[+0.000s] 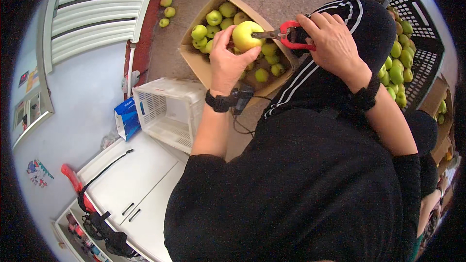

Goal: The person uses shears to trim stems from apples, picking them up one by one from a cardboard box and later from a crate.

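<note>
A yellow-green apple is gripped between the thumb and fingers of my left hand, with its hollow turned toward the right. My right hand is closed round the red handles of small pruning shears. Their dark metal tip points left and reaches the hollow of the apple; whether a stem lies between the blades cannot be made out. Beneath both hands stands an open cardboard box with several green apples in it. My left hand hides some of them.
A black slatted crate full of green fruit stands at the right. Left of my knees are a white plastic crate and a white cabinet. Loose apples lie near the radiator. Another person's arm shows at lower right.
</note>
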The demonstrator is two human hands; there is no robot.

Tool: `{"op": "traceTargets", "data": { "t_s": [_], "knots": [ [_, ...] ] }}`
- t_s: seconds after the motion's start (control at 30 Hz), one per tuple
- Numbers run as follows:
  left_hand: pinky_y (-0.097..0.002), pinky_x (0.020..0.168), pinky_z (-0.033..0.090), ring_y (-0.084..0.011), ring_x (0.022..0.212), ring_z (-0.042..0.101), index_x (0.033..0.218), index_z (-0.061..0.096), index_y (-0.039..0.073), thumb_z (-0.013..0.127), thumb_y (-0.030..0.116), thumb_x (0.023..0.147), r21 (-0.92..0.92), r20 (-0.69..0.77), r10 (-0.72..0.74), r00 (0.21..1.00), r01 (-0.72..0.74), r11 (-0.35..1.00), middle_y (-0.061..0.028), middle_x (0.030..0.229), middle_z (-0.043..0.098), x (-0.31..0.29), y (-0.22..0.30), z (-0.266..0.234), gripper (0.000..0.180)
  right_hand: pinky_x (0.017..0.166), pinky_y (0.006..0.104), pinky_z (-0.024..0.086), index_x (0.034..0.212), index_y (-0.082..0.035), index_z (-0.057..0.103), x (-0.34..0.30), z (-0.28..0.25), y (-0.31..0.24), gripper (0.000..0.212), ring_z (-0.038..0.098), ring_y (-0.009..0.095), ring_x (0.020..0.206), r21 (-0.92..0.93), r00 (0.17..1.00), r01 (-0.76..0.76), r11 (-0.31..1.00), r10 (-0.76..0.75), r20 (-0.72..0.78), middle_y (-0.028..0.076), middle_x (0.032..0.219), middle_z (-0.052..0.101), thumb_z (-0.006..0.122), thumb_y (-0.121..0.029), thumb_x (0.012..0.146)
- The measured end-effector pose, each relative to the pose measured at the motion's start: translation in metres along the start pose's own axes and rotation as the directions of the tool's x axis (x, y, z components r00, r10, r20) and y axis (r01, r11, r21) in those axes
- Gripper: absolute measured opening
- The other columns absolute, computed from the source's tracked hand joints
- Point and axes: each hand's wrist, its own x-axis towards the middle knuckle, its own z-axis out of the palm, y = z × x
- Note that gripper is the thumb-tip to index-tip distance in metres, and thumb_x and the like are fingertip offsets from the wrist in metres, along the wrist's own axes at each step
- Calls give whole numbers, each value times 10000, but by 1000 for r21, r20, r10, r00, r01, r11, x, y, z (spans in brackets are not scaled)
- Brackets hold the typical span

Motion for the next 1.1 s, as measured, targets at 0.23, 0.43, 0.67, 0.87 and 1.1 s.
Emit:
{"op": "traceTargets", "data": {
  "t_s": [0.23, 0.43, 0.67, 0.87, 1.1],
  "knots": [
    [-309, 827, 455, -216, 912, 564, 1081, 558, -66, 805, 242, 594, -193, 6, -50, 999, 51, 980, -128, 1002, 565, 0, -13, 4, 626, 737, 375, 440, 1020, -78, 536, -1, 3, 3, 364, 583, 275, 861, 34, 1000, 23, 999, -22, -18, 91, 846, 581, 623, -63, 667],
    [-295, 822, 459, -189, 907, 578, 1079, 563, -68, 806, 225, 621, -254, 63, -162, 985, 173, 952, -121, 1000, 599, -10, -17, 6, 595, 689, 370, 435, 988, -69, 531, -3, 11, 7, 324, 564, 263, 765, 48, 999, 41, 998, -42, 20, 82, 791, 546, 608, -60, 673],
    [-288, 762, 480, -156, 822, 605, 1033, 602, -58, 805, 267, 642, -220, 306, -398, 865, 471, 854, -104, 918, 644, -35, -67, 13, 547, 700, 392, 452, 1001, -81, 537, 2, 6, 3, 311, 590, 285, 805, -13, 999, -16, 1000, 15, -40, 102, 808, 572, 611, -106, 700],
    [-298, 628, 477, -146, 679, 594, 881, 654, -56, 802, 330, 630, 285, 373, -696, 614, 638, 715, -83, 777, 643, -49, -138, 9, 483, 754, 398, 432, 1061, -77, 532, -1, 4, 2, 401, 569, 285, 881, -34, 998, -59, 998, 59, 3, 104, 882, 567, 632, -93, 672],
    [-310, 459, 445, -201, 584, 552, 965, 583, 20, 765, 369, 703, -512, 218, -875, 432, 814, 274, -91, 820, 607, -32, -261, 45, 473, 784, 400, 435, 1071, -68, 531, 5, 6, 0, 419, 566, 294, 907, -34, 996, -68, 997, 70, 55, 113, 919, 576, 633, -95, 665]
  ]
}}
